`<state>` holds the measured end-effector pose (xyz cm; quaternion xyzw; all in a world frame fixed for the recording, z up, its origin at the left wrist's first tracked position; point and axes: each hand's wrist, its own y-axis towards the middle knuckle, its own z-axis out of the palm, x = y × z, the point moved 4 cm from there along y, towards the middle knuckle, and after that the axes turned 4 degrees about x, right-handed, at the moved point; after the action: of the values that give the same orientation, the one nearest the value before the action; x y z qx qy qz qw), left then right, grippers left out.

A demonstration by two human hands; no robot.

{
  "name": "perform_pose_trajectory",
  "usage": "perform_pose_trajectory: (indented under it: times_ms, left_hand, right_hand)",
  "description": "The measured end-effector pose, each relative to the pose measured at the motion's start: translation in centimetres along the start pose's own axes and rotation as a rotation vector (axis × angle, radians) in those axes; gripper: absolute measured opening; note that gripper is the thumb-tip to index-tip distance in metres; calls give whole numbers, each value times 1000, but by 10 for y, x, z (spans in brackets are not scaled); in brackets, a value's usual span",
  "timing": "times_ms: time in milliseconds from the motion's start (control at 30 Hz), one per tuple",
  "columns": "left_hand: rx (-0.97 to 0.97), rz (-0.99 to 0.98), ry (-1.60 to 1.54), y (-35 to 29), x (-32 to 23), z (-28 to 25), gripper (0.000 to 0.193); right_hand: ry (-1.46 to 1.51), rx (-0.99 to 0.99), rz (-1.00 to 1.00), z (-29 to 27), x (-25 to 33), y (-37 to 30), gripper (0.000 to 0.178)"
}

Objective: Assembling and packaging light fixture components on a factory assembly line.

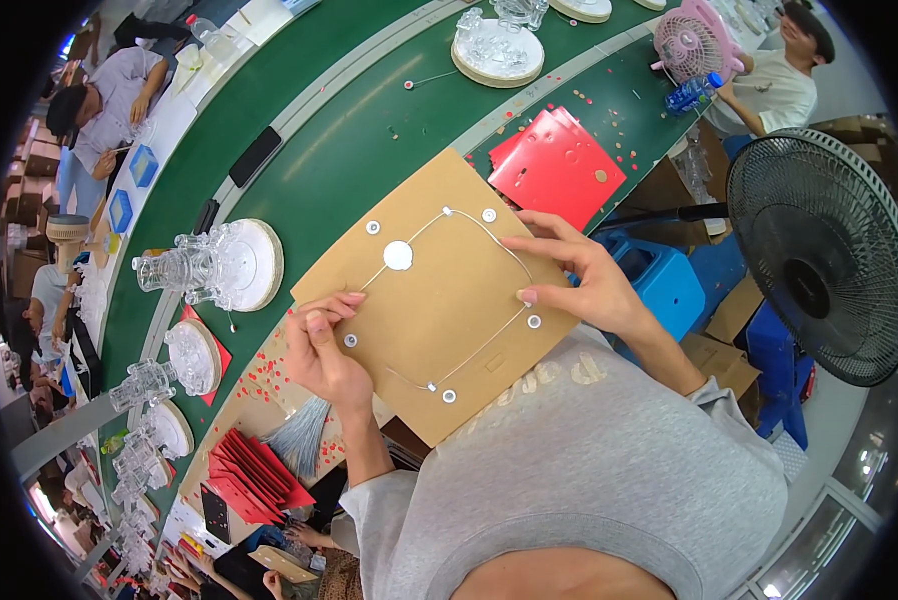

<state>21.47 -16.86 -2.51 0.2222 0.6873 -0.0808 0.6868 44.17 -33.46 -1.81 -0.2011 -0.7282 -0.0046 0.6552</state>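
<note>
A brown cardboard sheet lies tilted before my chest, above the near edge of the green table. Thin pale wire runs across it in a loop through small slots, past a white round patch and several white ring eyelets. My left hand is closed at the sheet's left edge, its fingertips pinching the wire near the white patch. My right hand rests over the right side, fingers stretched out and apart; forefinger and thumb touch the sheet beside the wire. The sheet's underside is hidden.
Red cards lie beyond the sheet, with more red folders and a wire bundle at lower left. Clear figures on white round bases line the curved table. A black fan stands at right; co-workers sit around.
</note>
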Motion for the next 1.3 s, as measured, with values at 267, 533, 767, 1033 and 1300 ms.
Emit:
perform_pose_trajectory:
  times_ms: [267, 533, 767, 1033, 1300]
  left_hand:
    - [43, 154, 130, 5, -5, 10, 24]
    - [95, 262, 296, -2, -12, 13, 25]
    - [-82, -55, -207, 7, 9, -2, 29]
    - [-32, -149, -456, 14, 20, 2, 29]
    - [-49, 72, 33, 1, -4, 19, 29]
  right_hand:
    - [-167, -42, 54, 6, 4, 13, 56]
    - [-378, -66, -32, 6, 5, 14, 58]
    - [-154, -82, -87, -11, -11, -10, 45]
    - [-63, -59, -86, -10, -15, -14, 46]
    - [-267, -34, -123, -11, -9, -14, 51]
